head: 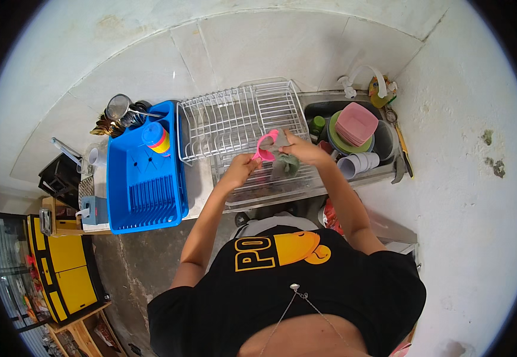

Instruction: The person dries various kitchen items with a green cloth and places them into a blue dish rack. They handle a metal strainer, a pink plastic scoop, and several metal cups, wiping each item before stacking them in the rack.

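My left hand (pixel 240 169) grips the lower edge of a pink plastic item (pixel 265 155), which looks like a cup with a curved rim; its full shape is unclear. A grey-green cloth (pixel 288 163) is bunched in my right hand (pixel 300 149), against the pink item's right side. Both hands are above the front of a white wire dish rack (pixel 222 118) and the metal drainboard (pixel 240 196) under it.
Left stands a blue plastic dish drainer (pixel 122 178) with a lidded, multicoloured cup (pixel 155 136) and cutlery (pixel 111 127). In the sink (pixel 385 134) at right are pink square bowls (pixel 356 122), green plates (pixel 339 136) and white cups (pixel 358 164), below a white faucet (pixel 367 73).
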Demonstrator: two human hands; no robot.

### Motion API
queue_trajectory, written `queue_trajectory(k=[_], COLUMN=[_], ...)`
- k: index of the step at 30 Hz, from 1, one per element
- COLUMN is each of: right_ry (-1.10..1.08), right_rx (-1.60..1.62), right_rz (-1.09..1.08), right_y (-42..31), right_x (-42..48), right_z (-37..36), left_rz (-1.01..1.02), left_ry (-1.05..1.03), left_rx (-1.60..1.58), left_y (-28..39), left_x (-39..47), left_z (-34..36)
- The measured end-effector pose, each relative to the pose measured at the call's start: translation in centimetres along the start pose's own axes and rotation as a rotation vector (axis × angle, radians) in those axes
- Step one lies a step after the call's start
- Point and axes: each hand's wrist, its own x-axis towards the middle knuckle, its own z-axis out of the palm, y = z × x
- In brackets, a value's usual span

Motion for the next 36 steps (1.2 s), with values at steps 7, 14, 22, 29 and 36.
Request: queue_trajectory(k=[7, 14, 22, 29, 36], right_ry=[0.497, 0.47, 0.385, -0.148, -0.063], right_rx=[0.197, -0.747, -0.676, -0.8, -1.178], right_rz=[-0.284, -0.595, -0.544, -0.448, -0.808], right_y=[-1.6, -2.5, -3.5, -3.3, -0.6], right_x=[-1.5, -1.9, -2.3, -1.0, -2.3], right_z=[-2.2, 8.6, 8.1, 3.1, 3.8], left_rz=[-0.008, 0.06, 0.162, 0.022, -0.28], left_ry=[0.113, 0.149, 0.202, 0.044, -0.271], left_rx=[-0.171, -0.136, 0.077, -0.098, -0.256], left_y=[-0.4, -0.5, -0.7, -0.7, 1.3], left_x=[-0.2, 1.6, 1.3, 0.5, -0.3], left_z=[-0.8, 1.8, 0.9, -0.4, -3.0])
